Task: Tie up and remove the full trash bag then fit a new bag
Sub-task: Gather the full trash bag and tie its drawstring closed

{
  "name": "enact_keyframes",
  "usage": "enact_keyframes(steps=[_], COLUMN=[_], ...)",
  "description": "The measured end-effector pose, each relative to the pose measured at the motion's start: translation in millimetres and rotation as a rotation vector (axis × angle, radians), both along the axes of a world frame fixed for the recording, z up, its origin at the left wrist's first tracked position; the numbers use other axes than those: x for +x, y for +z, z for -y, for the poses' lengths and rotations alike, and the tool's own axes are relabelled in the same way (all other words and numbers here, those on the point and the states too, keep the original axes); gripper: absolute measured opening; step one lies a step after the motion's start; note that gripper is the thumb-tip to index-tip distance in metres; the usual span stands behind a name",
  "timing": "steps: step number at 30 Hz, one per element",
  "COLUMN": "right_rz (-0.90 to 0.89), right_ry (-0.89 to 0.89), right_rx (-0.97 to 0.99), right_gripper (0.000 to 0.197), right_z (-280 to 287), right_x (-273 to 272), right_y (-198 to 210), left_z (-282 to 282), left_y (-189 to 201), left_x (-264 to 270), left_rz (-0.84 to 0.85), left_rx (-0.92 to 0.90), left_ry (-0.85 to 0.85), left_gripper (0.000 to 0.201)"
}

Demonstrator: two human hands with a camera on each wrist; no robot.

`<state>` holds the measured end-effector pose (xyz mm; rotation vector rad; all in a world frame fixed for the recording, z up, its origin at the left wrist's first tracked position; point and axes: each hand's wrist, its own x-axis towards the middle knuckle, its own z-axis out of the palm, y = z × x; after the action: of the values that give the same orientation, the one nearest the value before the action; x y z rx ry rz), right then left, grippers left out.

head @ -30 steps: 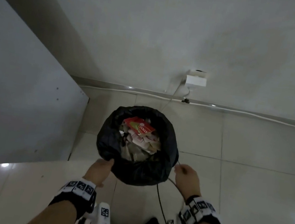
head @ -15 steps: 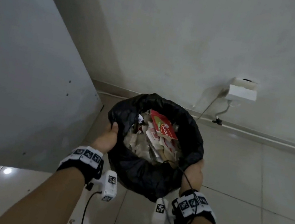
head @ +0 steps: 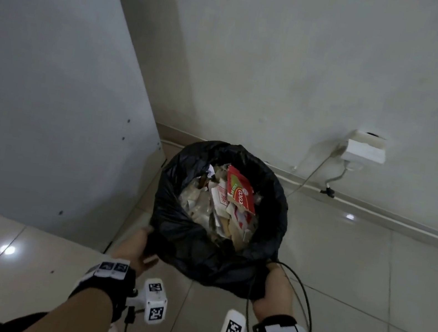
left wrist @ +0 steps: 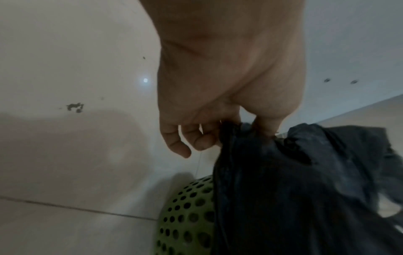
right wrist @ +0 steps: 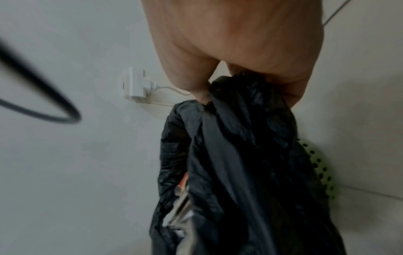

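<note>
My left hand (head: 139,248) and right hand (head: 275,290) both pinch the bag (head: 196,252) rim; bag untied, in bin (left wrist: 187,217), nothing done yet.

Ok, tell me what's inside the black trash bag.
The black trash bag is open, showing crumpled paper and cartons, with a red carton on top. Anything deeper is hidden under that pile.

The one word that reads clearly is "COCO", in white on a red carton (head: 240,191) lying on top of the rubbish in the black bag (head: 169,224). Smaller letters just before that word are too blurred to read. A white carton (head: 219,196) touching the red one's left side carries a red print that cannot be read.
</note>
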<state>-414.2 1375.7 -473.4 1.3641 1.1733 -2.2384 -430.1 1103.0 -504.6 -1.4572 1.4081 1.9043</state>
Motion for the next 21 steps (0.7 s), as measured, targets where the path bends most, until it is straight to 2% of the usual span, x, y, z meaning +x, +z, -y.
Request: enact_keyframes(steps=[2,4,6,9,11,13,14,15,17,21], right_rz=[-0.055,-0.123,-0.188,-0.147,-0.097,-0.085,-0.116,-0.172,-0.298,-0.544], right_ry=[-0.065,-0.129,-0.098,-0.041,0.03,0.058,0.064,0.059,0.052,0.06], right_rx=[0.008,0.047,-0.014,-0.166,-0.044,0.145,0.211,0.274,0.341,0.211], right_gripper=[0.03,0.028,0.016,0.029,0.043,0.035,0.025,0.015,0.012,0.02], right_z=[1.2,-3.7,-11.5,-19.2,-29.3,-48.3,-50.1,-49.5,-52.2,-56.9], right_x=[-3.9,-13.6,-28.4,-60.5,-82.6,-104.0,-108.9,-112.9,-122.7,-140.3], right_y=[-5.4,0.9,19.5,38.3,22.9,-4.6,5.1,20.2,44.9,66.7], left_z=[9.8,18.0,22.3,24.2,23.9,25.4,28.6,32.1,38.6,44.7], left_y=[12.8,21.5,21.3,24.7,31.9,40.0,43.2,46.6,58.7,88.0], left_x=[-12.1,-24.8,-33.8,-51.3,-66.8,-83.6,-92.6,-101.3,-117.2,-137.4], left_rz=[-0.117,-0.166,-0.129,-0.075,-0.062,-0.078,-0.096,-0.131,-0.277,-0.574], left_rx=[0.023,0.045,0.01,-0.139,-0.126,-0.131,-0.164,-0.208,-0.245,-0.127], left_ry=[0.11,0.147,0.133,0.013,-0.055,-0.08,-0.097,-0.1,-0.039,0.158], left_gripper=[0.019,0.028,0.033,0.04,0.047,0.043,0.039,0.038,0.04,0.042])
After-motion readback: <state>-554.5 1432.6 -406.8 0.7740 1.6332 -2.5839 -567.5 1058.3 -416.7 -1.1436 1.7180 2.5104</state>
